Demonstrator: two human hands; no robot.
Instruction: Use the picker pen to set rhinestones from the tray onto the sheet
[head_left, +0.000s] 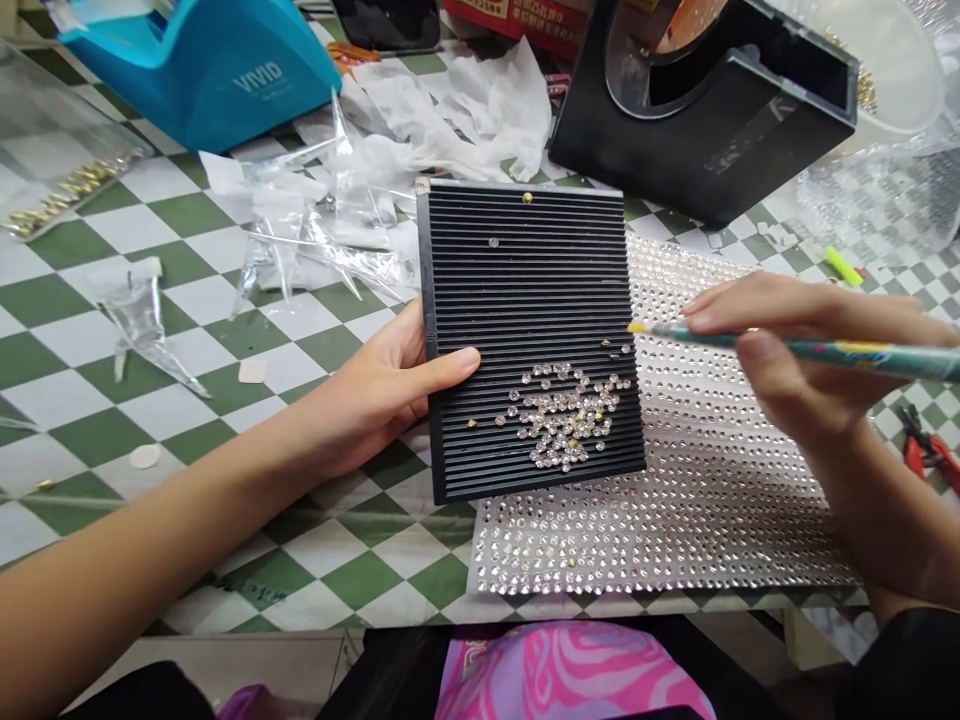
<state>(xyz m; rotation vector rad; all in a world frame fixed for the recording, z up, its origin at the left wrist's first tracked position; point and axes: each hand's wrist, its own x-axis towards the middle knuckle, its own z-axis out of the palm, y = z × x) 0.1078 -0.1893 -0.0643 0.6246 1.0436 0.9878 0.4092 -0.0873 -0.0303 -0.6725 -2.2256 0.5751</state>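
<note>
My left hand (397, 380) holds a black ribbed rhinestone sorting tray (525, 270) upright on its edge-side grip, with the thumb lying across the ribs. A loose cluster of small crystal rhinestones (562, 415) sits on the tray's lower half, with several gold ones among them. My right hand (795, 350) grips a teal picking pencil (697, 337), and its yellow wax tip hovers just off the tray's right edge. Below that hand lies a large sheet of rhinestones (660, 530) in tight rows, partly under the tray.
A blue VIVID tape dispenser (199, 75), black acrylic stand (712, 130), crumpled tissue (457, 110) and transparent plastic scraps (300, 230) lie beyond the tray. Red-handled pliers (926, 450) sit at right on the green-and-white checked tabletop (180, 290).
</note>
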